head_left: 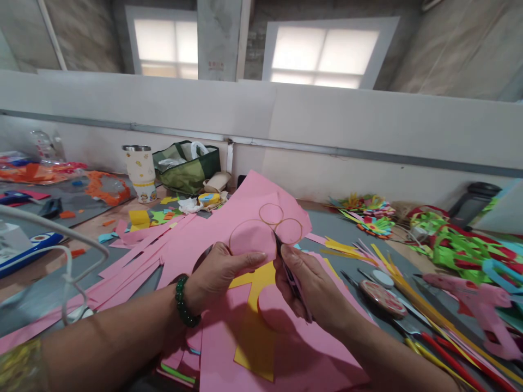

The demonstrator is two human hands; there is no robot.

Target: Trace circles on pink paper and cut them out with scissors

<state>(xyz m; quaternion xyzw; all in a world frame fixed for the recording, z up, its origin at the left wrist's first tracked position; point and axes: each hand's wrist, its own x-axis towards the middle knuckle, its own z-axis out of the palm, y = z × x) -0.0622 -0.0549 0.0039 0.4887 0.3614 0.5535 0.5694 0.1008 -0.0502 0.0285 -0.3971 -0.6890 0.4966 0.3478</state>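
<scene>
A pink paper sheet [245, 207] with several drawn circles is raised over the table. My left hand [229, 267] grips its lower edge, the thumb lying on the largest circle. Scissors [292, 277] are closed in my right hand [302, 277], their blades at the sheet between the large circle and a small one. How far apart the blades are is hidden. Below my hands lie more pink paper [229, 354] and a yellow paper piece [257, 343]. A green bead bracelet circles my left wrist.
Pink strips [134, 267] lie at left, near a looping white cable [67, 272]. A patterned tumbler [139, 174] and green bag [186, 169] stand behind. At right are a pink glue gun [474, 299], red-handled scissors [445, 354] and paper flowers [376, 218].
</scene>
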